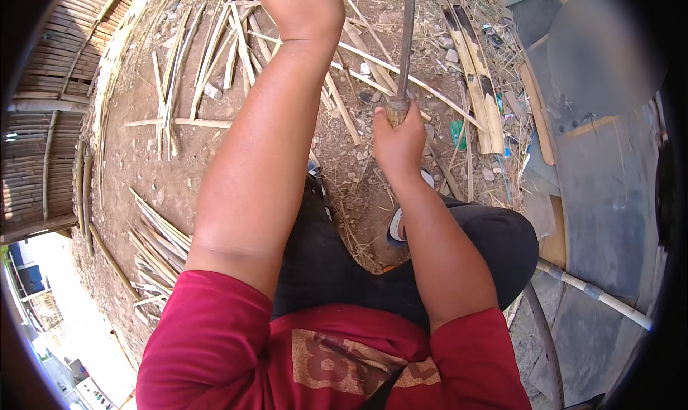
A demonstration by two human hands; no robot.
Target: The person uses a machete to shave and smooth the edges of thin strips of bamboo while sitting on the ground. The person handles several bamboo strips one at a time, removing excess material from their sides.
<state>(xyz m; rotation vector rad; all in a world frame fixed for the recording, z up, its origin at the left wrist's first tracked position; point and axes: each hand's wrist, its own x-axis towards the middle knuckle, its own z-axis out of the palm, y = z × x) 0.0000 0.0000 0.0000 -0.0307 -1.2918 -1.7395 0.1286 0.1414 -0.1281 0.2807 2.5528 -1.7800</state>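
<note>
My right hand (400, 143) is closed round the wooden handle of a long-bladed knife (408, 45). Its narrow dark metal blade points away from me and runs out past the upper edge. To its left, my left hand (304, 10) is raised at the upper edge, with the back of the wrist toward me. The left fingers are cut off or turned away, so whatever they hold is hidden. Beneath both hands lie split bamboo strips (240, 41), scattered across the dirt.
A pile of bamboo strips (158, 245) lies at the left, near a bamboo slat wall (43, 159). Two split bamboo lengths (476, 80) lie at the far right. Grey sheets (602, 195) and a pale pole (602, 299) line the right side. My bent knees are below.
</note>
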